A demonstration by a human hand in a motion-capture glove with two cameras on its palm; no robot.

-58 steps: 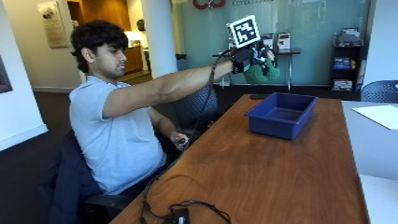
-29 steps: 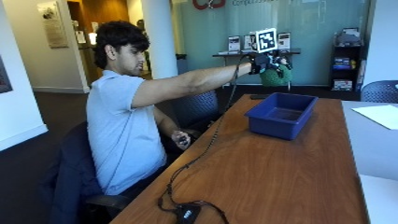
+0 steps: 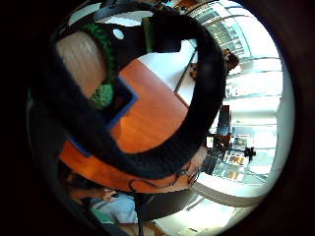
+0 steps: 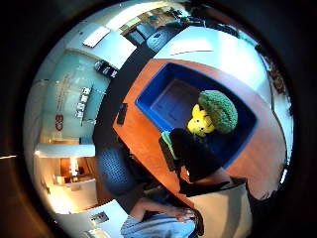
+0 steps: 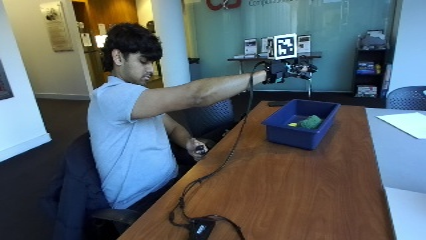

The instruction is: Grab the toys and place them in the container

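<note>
One green toy [image 5: 309, 121] inside blue container [image 5: 299, 134], right hand [image 5: 287, 70] above, fingers released.

green knitted toy [image 5: 310, 121] with a yellow face lies inside the blue rectangular container [image 5: 290, 133] (open-topped), which stands on the wooden table.

The outside camera stood off the desk's [image 5: 293, 185] near end, facing along it toward the blue container [image 5: 301, 123]. Both palm cameras looked down from above that same container [image 4: 168, 101], which all three views shared.
</note>
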